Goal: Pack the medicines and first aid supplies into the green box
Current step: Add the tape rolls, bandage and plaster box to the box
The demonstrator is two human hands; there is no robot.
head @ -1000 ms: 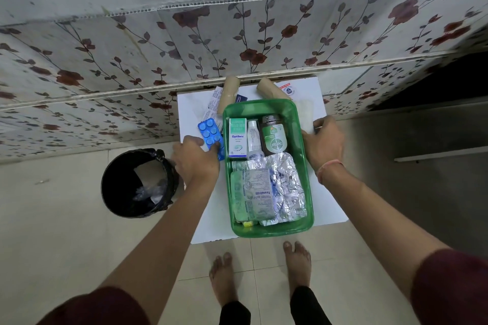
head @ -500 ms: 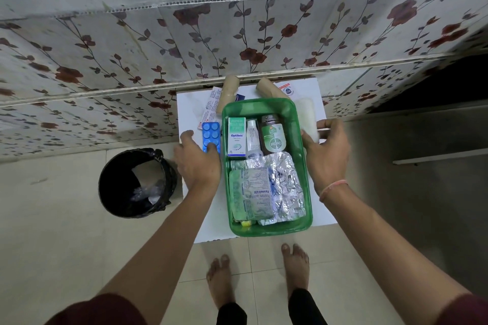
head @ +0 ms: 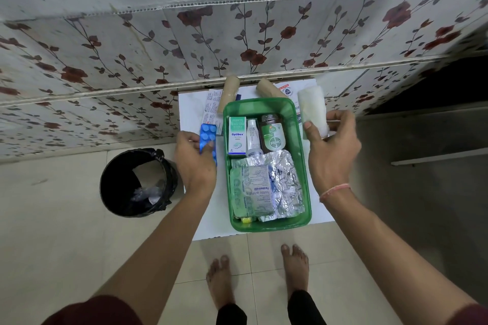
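The green box (head: 298,166), a glossy translucent plastic tub with rounded corners, sits on a small white table (head: 190,105) pushed against a wall papered with dark red flowers. At its far end stand a white and green carton (head: 237,136) printed "Optibex", a slim white dropper bottle (head: 253,137) whose print is too small to read, and a dark brown bottle (head: 272,134) with a green "Dettol" label. Nearer the person lie crumpled silver foil strips (head: 284,185), and on top a pale green strip (head: 252,191) reading "Paramole-650", upside down from this view; something yellow (head: 246,220) pokes out beneath it, mostly hidden. The left hand (head: 195,163), just left of the box, holds a blue blister strip (head: 208,137) of round tablets, thumb pressed on its face and fingers behind it. The right hand (head: 331,155), at the box's right rim, pinches a white gauze roll (head: 313,111), soft and fibrous, between thumb and fingers; its lower end is covered by the grip. Behind the box lie two tan crepe bandage rolls (head: 229,93), partly cut off by the box's rim, beside printed leaflets (head: 211,108) whose text cannot be made out. A black bin (head: 137,182) lined with a bag stands on the tiled floor at left.
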